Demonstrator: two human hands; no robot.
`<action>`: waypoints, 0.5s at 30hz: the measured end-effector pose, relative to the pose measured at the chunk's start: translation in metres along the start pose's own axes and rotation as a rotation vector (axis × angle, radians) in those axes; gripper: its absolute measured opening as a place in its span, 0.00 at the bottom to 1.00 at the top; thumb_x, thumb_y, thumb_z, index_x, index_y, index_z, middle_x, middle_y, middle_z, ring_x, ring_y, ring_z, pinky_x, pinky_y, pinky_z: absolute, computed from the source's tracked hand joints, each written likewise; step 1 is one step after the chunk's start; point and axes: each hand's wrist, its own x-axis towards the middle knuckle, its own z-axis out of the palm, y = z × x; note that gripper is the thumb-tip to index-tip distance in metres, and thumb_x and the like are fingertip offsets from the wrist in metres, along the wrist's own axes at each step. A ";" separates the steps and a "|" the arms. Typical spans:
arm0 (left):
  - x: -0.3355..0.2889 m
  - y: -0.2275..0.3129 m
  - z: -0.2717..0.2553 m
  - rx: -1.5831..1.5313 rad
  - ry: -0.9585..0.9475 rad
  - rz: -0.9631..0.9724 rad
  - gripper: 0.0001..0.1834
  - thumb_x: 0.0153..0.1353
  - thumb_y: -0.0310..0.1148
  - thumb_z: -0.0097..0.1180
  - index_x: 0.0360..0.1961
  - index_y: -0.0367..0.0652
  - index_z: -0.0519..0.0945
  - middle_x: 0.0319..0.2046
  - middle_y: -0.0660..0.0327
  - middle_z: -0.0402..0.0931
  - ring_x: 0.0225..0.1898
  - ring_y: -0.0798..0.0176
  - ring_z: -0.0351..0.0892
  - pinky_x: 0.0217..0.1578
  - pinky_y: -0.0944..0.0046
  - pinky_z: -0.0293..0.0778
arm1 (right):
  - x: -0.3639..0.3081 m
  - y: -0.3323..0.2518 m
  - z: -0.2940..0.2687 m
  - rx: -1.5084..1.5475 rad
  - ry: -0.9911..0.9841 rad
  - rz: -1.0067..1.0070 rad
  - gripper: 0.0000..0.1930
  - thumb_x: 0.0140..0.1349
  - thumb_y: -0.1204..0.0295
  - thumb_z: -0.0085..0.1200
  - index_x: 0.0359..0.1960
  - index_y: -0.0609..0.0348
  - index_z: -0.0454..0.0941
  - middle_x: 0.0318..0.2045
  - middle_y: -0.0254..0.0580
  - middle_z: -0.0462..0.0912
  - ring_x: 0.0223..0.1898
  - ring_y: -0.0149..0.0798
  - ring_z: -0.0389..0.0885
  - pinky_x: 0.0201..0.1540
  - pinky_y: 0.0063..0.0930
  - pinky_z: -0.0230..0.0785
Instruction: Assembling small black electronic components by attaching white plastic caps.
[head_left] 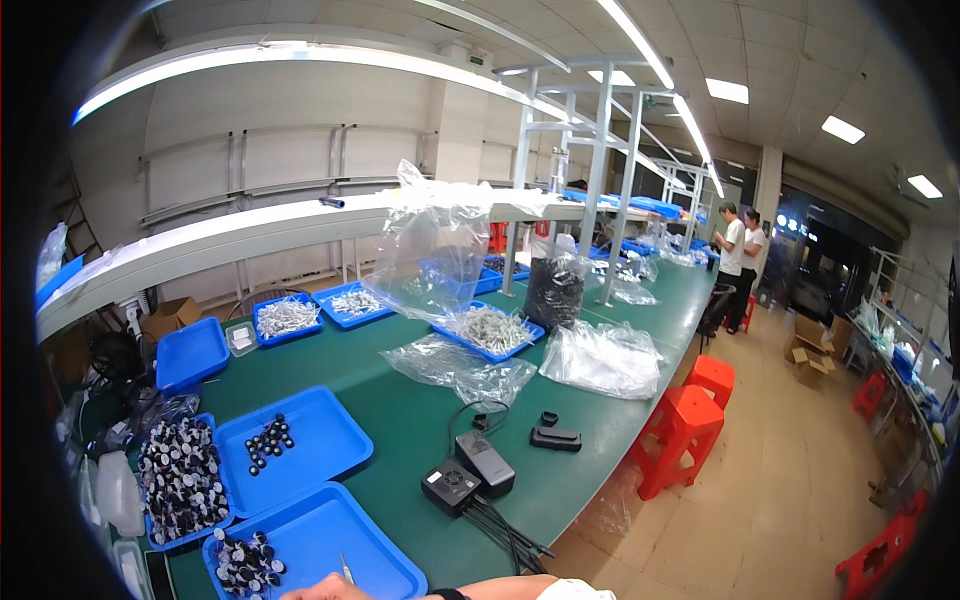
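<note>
Table [300, 372], green. Blue tray [330, 525], nearest, on it. Right hand [326, 590], tray's lower rim, cropped; apart, together or clamped: cannot tell. Black-and-white parts [247, 563], heaped, tray's left. Slim pointed tool [346, 568], just beyond hand. Step, presumably: handling parts; next move calls for fine grip.

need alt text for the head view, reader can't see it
A person's hand, cut off at the lower edge, is by a blue tray holding small black-and-white parts. More blue trays and clear plastic bags lie along a long green workbench, with red stools beside it.
</note>
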 end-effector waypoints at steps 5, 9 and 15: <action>-0.053 -0.044 -0.043 0.122 0.542 -0.146 0.19 0.51 0.23 0.54 0.47 0.35 0.71 0.42 0.49 0.74 0.43 0.55 0.75 0.44 0.63 0.70 | 0.046 0.011 -0.044 -0.760 0.221 -0.320 0.16 0.58 0.61 0.54 0.30 0.66 0.73 0.21 0.49 0.74 0.22 0.49 0.74 0.26 0.36 0.67; -0.100 -0.067 -0.049 0.125 0.822 -0.216 0.14 0.46 0.17 0.53 0.37 0.31 0.75 0.37 0.53 0.74 0.37 0.62 0.76 0.36 0.68 0.74 | 0.082 -0.014 -0.058 -0.935 0.305 -0.143 0.16 0.55 0.63 0.55 0.37 0.64 0.74 0.29 0.51 0.76 0.28 0.48 0.77 0.32 0.39 0.69; -0.149 -0.107 -0.066 0.056 0.842 -0.240 0.10 0.46 0.16 0.53 0.34 0.30 0.76 0.37 0.51 0.75 0.37 0.62 0.76 0.38 0.68 0.74 | 0.159 0.016 -0.030 -1.273 0.084 -0.076 0.14 0.54 0.65 0.51 0.36 0.63 0.74 0.31 0.51 0.76 0.31 0.52 0.77 0.34 0.44 0.70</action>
